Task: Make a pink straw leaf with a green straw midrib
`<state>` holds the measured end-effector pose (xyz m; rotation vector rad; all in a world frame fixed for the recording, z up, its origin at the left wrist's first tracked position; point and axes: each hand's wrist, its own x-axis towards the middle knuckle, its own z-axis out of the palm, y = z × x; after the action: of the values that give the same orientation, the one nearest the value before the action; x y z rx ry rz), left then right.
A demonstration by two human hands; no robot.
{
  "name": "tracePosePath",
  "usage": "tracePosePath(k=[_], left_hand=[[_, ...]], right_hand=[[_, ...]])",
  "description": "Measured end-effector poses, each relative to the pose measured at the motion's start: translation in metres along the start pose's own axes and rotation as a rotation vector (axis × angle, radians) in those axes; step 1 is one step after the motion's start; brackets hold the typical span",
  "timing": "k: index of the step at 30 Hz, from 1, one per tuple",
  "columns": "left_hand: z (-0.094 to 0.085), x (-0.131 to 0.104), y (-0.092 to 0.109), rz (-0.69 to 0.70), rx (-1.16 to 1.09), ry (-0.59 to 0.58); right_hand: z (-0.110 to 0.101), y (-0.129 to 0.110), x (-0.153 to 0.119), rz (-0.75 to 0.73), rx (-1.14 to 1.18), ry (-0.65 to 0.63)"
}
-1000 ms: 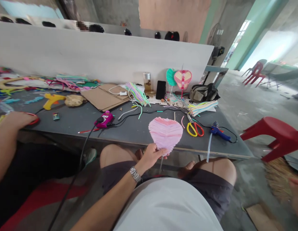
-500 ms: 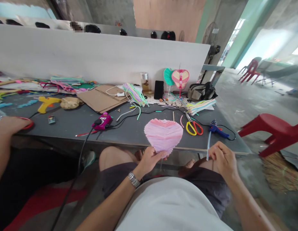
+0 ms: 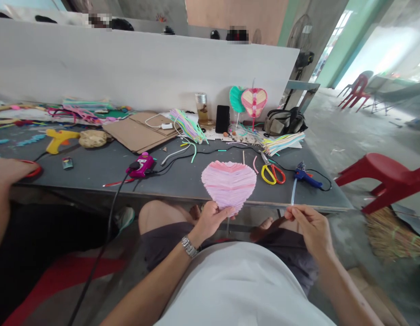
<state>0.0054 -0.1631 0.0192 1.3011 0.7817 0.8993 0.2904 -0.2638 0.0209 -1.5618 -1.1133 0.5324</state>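
My left hand grips the pointed lower end of a pink and lilac heart-shaped fan piece, thumb on top. The piece has pleated, layered strips and is held up over the table's front edge. My right hand pinches the near end of a translucent, bluish glue stick. The stick's far end meets the blue glue gun, which lies on the table with its cord behind it. Left of the gun lie scissors with one yellow and one red-orange handle.
On the grey table are a magenta power adapter, cardboard sheets, strip bundles, a phone, a jar and finished heart fans. A co-worker's arm is at left; a red stool stands right.
My right hand has shifted slightly left, and its fingers now pinch the near end of the glue stick. My left hand keeps hold of the heart piece. The view has tilted slightly down.
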Motion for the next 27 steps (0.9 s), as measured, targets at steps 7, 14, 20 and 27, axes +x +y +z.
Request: tracePosePath(k=[7,14,20,27], left_hand=[[0.000,-0.002,-0.007,-0.037,-0.001,0.006],[0.002,-0.005,-0.005,-0.021,0.069,-0.034],[0.002,-0.005,-0.004,0.023,0.061,-0.081],[0.006,0.012,0.004,0.082,-0.333,0.160]], right_hand=[[0.031,-0.015,-0.004,0.040,0.240,-0.086],[0.065,-0.018,0.012,0.037,0.337,-0.085],[0.089,-0.038,0.024,0.119,0.577,-0.206],[0.100,-0.046,0.021,0.127,0.658,-0.198]])
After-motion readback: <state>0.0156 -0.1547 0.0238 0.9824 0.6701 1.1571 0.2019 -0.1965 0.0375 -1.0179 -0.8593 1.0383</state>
